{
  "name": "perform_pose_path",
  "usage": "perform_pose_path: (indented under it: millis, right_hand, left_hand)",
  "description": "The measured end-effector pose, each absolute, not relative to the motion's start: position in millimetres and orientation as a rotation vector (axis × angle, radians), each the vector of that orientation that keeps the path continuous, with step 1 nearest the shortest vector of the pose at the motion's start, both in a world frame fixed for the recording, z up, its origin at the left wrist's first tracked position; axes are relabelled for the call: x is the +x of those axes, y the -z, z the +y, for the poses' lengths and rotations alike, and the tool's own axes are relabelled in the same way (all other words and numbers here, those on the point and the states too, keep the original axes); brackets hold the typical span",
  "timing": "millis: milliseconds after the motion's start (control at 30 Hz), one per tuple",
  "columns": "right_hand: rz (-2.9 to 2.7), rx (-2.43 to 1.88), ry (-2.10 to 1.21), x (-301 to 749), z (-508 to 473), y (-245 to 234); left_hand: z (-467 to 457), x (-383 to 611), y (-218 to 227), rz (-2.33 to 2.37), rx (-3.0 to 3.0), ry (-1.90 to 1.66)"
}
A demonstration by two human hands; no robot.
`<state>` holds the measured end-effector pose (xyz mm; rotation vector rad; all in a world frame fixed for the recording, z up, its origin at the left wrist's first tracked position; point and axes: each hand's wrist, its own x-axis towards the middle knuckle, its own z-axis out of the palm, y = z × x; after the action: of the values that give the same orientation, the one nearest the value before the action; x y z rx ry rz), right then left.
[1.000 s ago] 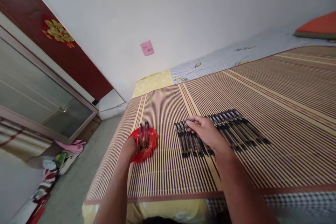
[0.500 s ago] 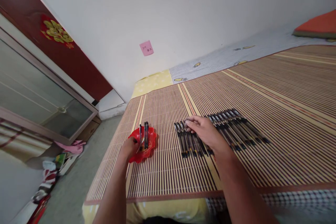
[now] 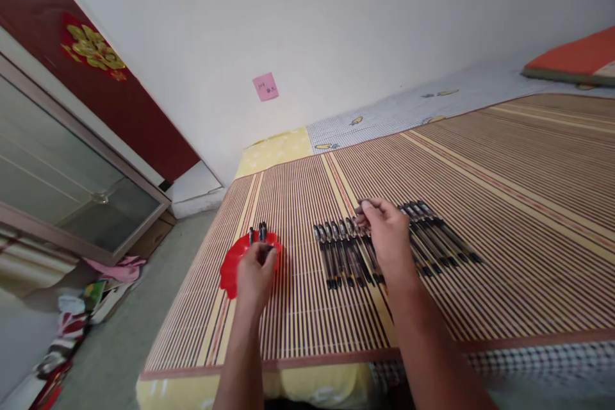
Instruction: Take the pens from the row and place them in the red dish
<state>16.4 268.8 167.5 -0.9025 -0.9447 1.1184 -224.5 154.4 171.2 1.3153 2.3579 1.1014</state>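
Observation:
Over the near part of a red scalloped dish (image 3: 230, 262) is my left hand (image 3: 255, 272), closed, with a small dark end at its thumb and fingertip that I cannot make out. Dark pens (image 3: 262, 230) stick up past its fingers at the dish's far rim. My right hand (image 3: 387, 227) hovers over the middle of a row of black pens (image 3: 339, 253), thumb and fingers curled together near their upper ends. What its fingertips hold, if anything, is hidden. The row continues to its right with more black pens (image 3: 446, 240), slanted side by side.
A striped bamboo mat (image 3: 298, 320) covers the bed, over a patterned sheet (image 3: 365, 125). A pink note (image 3: 266, 86) is stuck on the wall. An orange folded item (image 3: 571, 54) lies far right. Clothes and clutter (image 3: 72, 327) line the floor at left.
My left hand has moved from the dish's left side rightward across it, and the dish sits slightly further left in view. My right hand has shifted right along the row, uncovering more pens on the left.

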Motion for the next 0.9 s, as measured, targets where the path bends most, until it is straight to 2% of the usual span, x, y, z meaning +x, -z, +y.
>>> perform_pose_path:
  millis: [100, 333, 567, 900]
  right_hand:
    - [-0.847, -0.851, -1.134, 19, 271, -165]
    - [-0.751, -0.756, -1.237, 21, 273, -166]
    - [-0.702, -0.727, -1.276, 23, 271, -172]
    - [-0.671, -0.692, -1.307, 27, 272, -171]
  left_hand:
    - [170, -194, -159, 2.246, 1.511, -0.991]
    - [191, -158, -146, 2.383, 1.564, -0.572]
    - [195, -138, -144, 2.400, 1.512, -0.516]
    - [189, -148, -138, 2.548, 1.455, -0.259]
